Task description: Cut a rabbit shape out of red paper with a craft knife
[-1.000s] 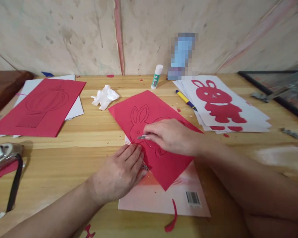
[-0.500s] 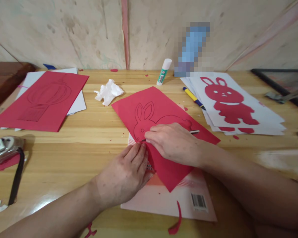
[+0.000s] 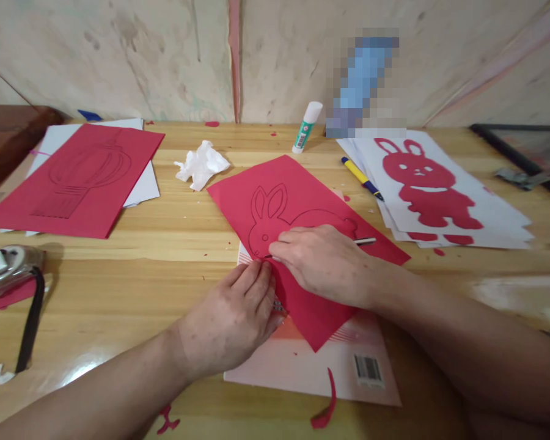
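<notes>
A rabbit is outlined in dark lines on a sheet of red paper [image 3: 311,189], which lies turned at an angle. My right hand [image 3: 321,263] rests on this sheet, its fingers pinched around a slim pen-shaped tool [image 3: 365,241]. The tool's silvery end sticks out behind the hand; its tip is by the rabbit's chin, and its middle is hidden. My left hand [image 3: 238,305] lies palm down at the sheet's left edge, fingers together and pressing beside the tip. Beneath the sheet is a pale printed booklet [image 3: 302,379] with a barcode.
Red paper with a lantern drawing [image 3: 91,177] tops a stack at left, above a tape measure [image 3: 11,272]. Crumpled tissue [image 3: 201,165], a glue stick [image 3: 307,127] and a yellow-and-blue pen [image 3: 362,178] lie farther back. A red rabbit cutout [image 3: 426,183] is on white sheets. A red scrap [image 3: 325,403] lies in front.
The whole view has shifted slightly, with things on the table sitting a little higher in the picture. Both hands keep nearly the same place on the red paper.
</notes>
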